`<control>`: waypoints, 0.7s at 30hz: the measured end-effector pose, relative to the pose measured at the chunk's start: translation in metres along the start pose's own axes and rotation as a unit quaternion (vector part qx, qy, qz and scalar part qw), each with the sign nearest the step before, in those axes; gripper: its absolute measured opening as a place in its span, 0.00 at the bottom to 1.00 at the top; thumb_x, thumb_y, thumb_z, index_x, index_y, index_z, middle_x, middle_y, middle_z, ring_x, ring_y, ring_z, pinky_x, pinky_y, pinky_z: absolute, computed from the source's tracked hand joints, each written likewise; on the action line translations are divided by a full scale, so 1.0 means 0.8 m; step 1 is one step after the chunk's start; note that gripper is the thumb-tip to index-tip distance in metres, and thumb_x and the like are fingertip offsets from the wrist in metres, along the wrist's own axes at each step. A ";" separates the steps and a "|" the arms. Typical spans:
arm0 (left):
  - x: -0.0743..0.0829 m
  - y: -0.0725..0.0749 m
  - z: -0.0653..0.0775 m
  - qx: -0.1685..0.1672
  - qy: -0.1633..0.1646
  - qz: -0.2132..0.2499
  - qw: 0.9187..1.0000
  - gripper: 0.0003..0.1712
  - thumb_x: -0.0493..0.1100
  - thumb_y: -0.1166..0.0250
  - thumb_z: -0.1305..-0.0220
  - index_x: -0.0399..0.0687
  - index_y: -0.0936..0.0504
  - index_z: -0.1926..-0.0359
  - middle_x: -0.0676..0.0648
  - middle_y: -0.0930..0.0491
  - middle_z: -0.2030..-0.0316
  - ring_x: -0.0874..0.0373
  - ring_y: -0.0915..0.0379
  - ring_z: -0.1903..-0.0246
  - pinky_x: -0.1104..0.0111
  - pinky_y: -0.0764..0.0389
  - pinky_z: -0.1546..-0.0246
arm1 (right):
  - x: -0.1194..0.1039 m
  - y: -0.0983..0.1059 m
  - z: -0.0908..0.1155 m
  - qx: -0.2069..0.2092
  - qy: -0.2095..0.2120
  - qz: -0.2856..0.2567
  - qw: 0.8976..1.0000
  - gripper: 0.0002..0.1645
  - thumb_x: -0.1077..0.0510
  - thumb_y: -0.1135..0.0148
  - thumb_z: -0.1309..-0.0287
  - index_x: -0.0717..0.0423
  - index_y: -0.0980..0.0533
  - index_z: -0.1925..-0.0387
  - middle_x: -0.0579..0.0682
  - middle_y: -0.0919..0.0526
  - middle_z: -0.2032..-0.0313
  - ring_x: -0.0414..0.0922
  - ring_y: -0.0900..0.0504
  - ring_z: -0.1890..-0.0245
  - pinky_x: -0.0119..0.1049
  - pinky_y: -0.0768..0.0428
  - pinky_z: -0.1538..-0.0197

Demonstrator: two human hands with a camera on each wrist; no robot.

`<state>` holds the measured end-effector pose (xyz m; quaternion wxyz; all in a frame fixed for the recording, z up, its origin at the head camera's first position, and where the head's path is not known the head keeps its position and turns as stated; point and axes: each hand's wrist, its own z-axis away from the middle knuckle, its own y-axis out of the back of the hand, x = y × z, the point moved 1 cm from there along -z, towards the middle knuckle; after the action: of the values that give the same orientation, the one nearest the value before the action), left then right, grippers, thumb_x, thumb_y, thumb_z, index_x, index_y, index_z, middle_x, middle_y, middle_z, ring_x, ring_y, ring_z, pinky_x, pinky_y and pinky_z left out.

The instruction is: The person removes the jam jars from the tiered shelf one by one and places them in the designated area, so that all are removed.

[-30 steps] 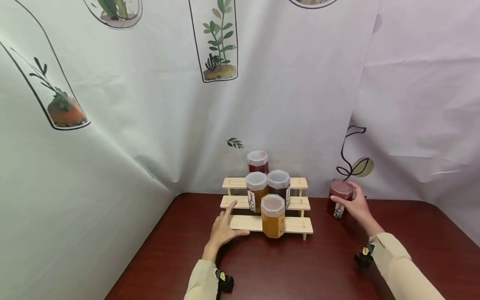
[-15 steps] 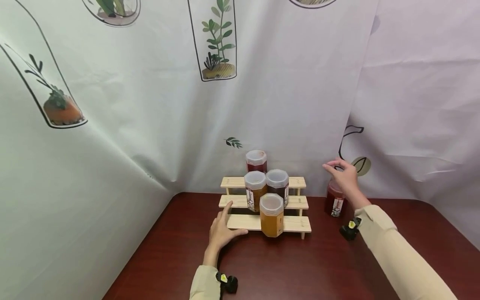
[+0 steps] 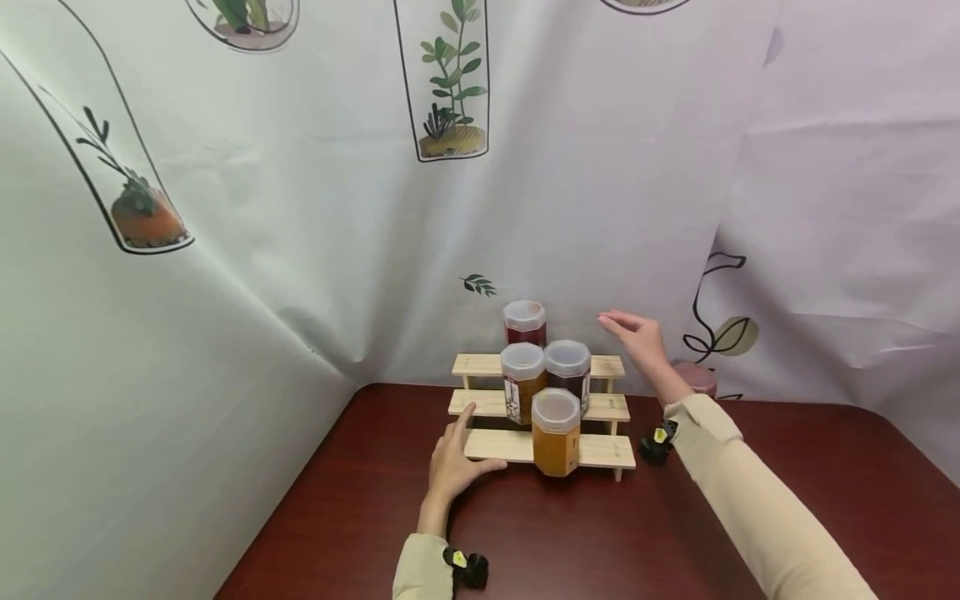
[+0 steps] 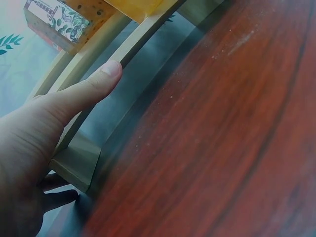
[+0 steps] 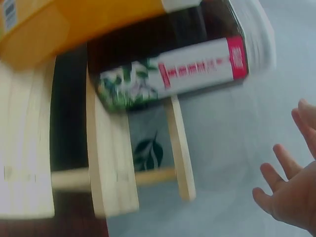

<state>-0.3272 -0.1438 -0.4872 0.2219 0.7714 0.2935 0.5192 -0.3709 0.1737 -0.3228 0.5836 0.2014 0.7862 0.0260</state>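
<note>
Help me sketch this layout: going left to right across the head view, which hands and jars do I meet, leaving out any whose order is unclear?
Left hand → yellow jar on the lowest step → right hand → reddish-lidded jar, partly hidden by the right sleeve.

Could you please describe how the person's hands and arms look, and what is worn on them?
The left hand and right hand are without gloves. The left sleeve and right sleeve are plain pale beige. Near each hand sits a small black camera with a yellow mark.
</note>
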 end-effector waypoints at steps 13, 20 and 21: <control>0.002 -0.002 0.007 0.008 -0.004 -0.004 1.000 0.64 0.65 0.20 0.68 0.73 0.42 0.27 0.43 0.25 0.40 0.44 0.26 0.50 0.45 0.25 0.53 | -0.020 -0.056 -0.013 -0.084 -0.004 -0.041 0.996 0.35 0.52 0.36 0.38 0.63 0.34 0.33 0.64 0.30 0.34 0.58 0.31 0.33 0.48 0.32 0.31; 0.003 -0.002 0.005 0.010 0.000 0.000 1.000 0.64 0.66 0.20 0.67 0.75 0.43 0.27 0.44 0.26 0.40 0.44 0.27 0.49 0.45 0.26 0.51 | -0.038 -0.075 -0.021 -0.129 0.009 -0.016 0.991 0.42 0.51 0.35 0.39 0.62 0.41 0.29 0.67 0.34 0.32 0.62 0.34 0.32 0.52 0.33 0.31; 0.003 -0.002 0.006 0.010 0.000 0.001 1.000 0.64 0.66 0.20 0.67 0.75 0.43 0.27 0.44 0.26 0.40 0.44 0.27 0.49 0.45 0.26 0.51 | -0.040 -0.077 -0.023 -0.141 0.011 -0.007 0.990 0.44 0.51 0.35 0.38 0.61 0.43 0.28 0.67 0.35 0.32 0.62 0.34 0.31 0.53 0.33 0.31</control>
<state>-0.3226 -0.1408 -0.4884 0.2134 0.7741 0.2980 0.5162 -0.3980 0.1099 -0.3051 0.5980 0.1111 0.7823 0.1344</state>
